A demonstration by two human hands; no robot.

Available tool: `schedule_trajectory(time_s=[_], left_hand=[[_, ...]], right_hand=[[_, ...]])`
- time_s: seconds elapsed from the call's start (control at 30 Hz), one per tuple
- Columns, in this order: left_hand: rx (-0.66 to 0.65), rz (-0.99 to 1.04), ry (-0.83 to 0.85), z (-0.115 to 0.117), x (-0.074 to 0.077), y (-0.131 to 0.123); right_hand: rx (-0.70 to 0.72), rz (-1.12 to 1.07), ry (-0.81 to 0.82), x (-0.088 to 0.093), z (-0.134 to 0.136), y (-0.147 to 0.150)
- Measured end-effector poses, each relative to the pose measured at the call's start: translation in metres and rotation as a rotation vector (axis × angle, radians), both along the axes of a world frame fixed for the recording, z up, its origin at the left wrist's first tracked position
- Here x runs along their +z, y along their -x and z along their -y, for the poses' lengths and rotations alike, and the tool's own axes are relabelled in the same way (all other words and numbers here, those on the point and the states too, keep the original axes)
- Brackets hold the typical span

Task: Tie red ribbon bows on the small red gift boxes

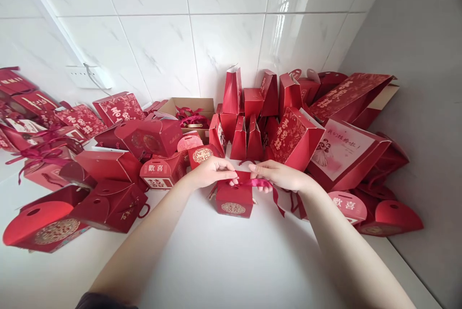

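Note:
A small red gift box (pixel 234 201) with a round gold emblem stands on the white table in front of me. My left hand (pixel 213 172) is at the upper left of the box, thumb and fingers pinched on a dark pink ribbon (pixel 277 201). On the other side my right hand (pixel 276 175) is closed on the same ribbon, which crosses over the top of the box. One ribbon end hangs down to the right of it. Cord shows at both sides of the box. My fingers partly hide the top of the box.
Behind, an open cardboard box (pixel 202 104) holds more ribbon. Red gift boxes (pixel 159 138) crowd the left, and several red paper packages (pixel 294 138) stand behind and to the right. A tiled wall (pixel 227 39) closes off the back, a grey panel (pixel 415 107) the right.

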State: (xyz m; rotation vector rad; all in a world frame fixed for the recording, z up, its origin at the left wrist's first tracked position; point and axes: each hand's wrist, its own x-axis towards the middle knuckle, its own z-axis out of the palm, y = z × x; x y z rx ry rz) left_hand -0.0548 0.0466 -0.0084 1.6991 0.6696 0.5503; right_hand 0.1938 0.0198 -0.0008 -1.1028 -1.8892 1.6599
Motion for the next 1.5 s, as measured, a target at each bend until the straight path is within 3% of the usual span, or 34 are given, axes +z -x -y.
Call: schedule_trajectory(time_s=[0.1, 0.2, 0.33, 0.43, 0.57, 0.67, 0.83, 1.03, 1.17, 1.3, 1.5], left_hand=[[-0.025, -0.056, -0.04, 0.001, 0.0, 0.0], [-0.08, -0.142, -0.111, 0.003, 0.004, 0.0], [-0.158, -0.256, -0.278, 0.008, 0.015, 0.0], [-0.156, -0.321, -0.415, 0.01, 0.025, 0.0], [-0.137, -0.379, -0.478, 0.018, 0.038, 0.001], [-0.122, -0.387, -0.543, 0.032, 0.049, -0.001], [-0.132, -0.265, -0.664, 0.051, 0.065, -0.006], [-0.036, -0.222, -0.62, 0.042, 0.054, -0.009], [0.019, -0.143, -0.513, 0.036, 0.045, -0.009], [0.029, -0.117, -0.435, 0.034, 0.042, -0.008], [0.025, -0.026, -0.32, 0.028, 0.038, -0.002]], right_hand=[[0.056, 0.097, -0.126, 0.0, 0.0, 0.001], [0.14, 0.11, -0.139, 0.002, 0.0, -0.001], [0.109, 0.044, -0.217, 0.006, -0.001, -0.002], [0.132, 0.042, -0.258, 0.01, 0.001, -0.002], [0.152, 0.122, -0.253, 0.02, 0.012, -0.004], [0.113, 0.21, -0.276, 0.028, 0.022, -0.008], [0.202, 0.203, -0.285, 0.044, 0.033, -0.015], [0.097, 0.23, -0.351, 0.046, 0.035, -0.017], [0.16, 0.168, -0.362, 0.043, 0.033, -0.015], [0.249, 0.004, -0.352, 0.036, 0.03, -0.008], [0.142, -0.36, -0.268, 0.017, 0.023, 0.004]])
